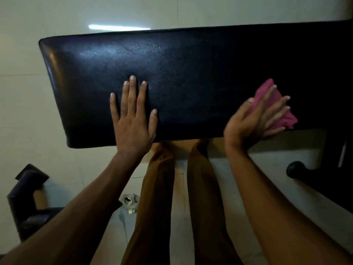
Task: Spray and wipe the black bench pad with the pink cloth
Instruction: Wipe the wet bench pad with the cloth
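Observation:
The black bench pad [191,73] stretches across the view, with small spray droplets on its far middle part. My left hand [131,119] lies flat on the pad's near edge, fingers straight and spread. To the right, my right hand [256,119] presses the crumpled pink cloth [267,96] onto the pad near its front edge, fingers straight over the cloth. No spray bottle shows in the view.
Pale tiled floor [28,102] surrounds the bench. A dark piece of equipment [24,197] stands at the lower left, and a black frame with a rounded end [298,169] at the right. Small white objects [129,201] lie on the floor by my legs.

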